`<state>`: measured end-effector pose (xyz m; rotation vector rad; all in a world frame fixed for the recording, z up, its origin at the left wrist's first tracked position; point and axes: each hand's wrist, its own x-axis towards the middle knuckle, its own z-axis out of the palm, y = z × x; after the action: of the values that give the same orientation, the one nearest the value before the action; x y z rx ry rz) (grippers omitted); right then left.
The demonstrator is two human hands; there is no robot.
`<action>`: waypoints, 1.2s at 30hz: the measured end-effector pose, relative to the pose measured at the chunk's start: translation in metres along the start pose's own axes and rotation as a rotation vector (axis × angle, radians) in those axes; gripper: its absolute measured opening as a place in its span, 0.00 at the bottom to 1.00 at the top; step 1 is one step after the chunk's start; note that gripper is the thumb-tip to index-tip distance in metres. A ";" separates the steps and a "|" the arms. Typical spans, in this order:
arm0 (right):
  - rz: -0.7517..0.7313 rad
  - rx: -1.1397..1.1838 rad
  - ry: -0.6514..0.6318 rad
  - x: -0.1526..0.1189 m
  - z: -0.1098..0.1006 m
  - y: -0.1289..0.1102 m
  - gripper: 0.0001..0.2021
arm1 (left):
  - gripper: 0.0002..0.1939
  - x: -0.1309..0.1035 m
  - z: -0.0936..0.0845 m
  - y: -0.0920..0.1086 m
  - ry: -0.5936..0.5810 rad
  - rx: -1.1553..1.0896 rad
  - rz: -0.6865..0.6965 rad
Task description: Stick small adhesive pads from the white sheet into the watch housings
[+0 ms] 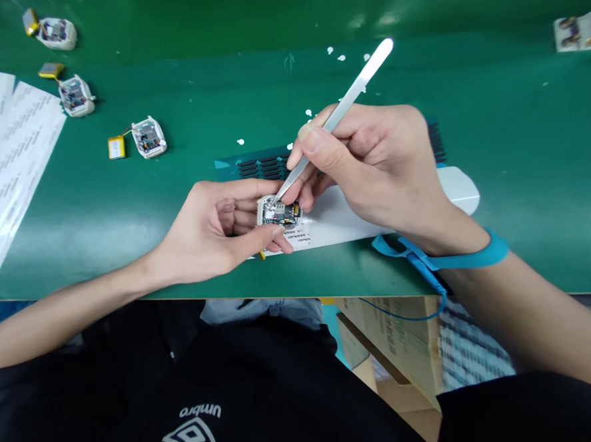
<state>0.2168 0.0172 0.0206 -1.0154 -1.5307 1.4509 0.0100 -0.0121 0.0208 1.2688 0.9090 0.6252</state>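
Note:
Between the thumb and fingers of my left hand [214, 233] is a small white device housing [260, 212] with its circuit board facing up. Part of a yellow battery pokes out below those fingers. My right hand [374, 159] pinches silver tweezers [356, 88] like a pen. Their tips reach down onto the board at the left part of the housing, by a small white piece. Whether the tips grip anything is too small to tell. Under both hands lie a white strip with print [319, 232] and a sheet of dark die-cut strips [261, 167].
Three similar opened housings, one of them nearest [149, 137], lie at the left with yellow batteries [116, 147] on wires. Printed white sheets [13, 164] cover the left edge. Small white stickers dot the green mat [197, 108]. A blue wrist strap [468, 253] trails its cord off the table edge.

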 end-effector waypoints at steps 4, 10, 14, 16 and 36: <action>0.042 -0.017 0.016 0.000 0.000 -0.001 0.23 | 0.12 0.001 0.000 0.000 -0.007 -0.018 -0.003; 0.032 -0.016 0.012 0.000 0.002 0.000 0.22 | 0.12 0.000 0.001 -0.001 -0.005 -0.015 0.003; 0.021 -0.025 0.034 0.000 0.004 0.000 0.21 | 0.12 0.000 0.002 -0.002 0.010 -0.019 0.011; 0.006 -0.015 0.032 -0.001 0.004 0.002 0.19 | 0.12 0.000 0.003 -0.002 0.023 -0.016 0.028; -0.430 -0.605 0.046 0.007 -0.023 0.026 0.16 | 0.10 0.015 -0.064 0.028 0.082 0.487 0.256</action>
<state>0.2360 0.0328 -0.0043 -0.9551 -2.0568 0.6714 -0.0343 0.0398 0.0419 1.8276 1.0112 0.6829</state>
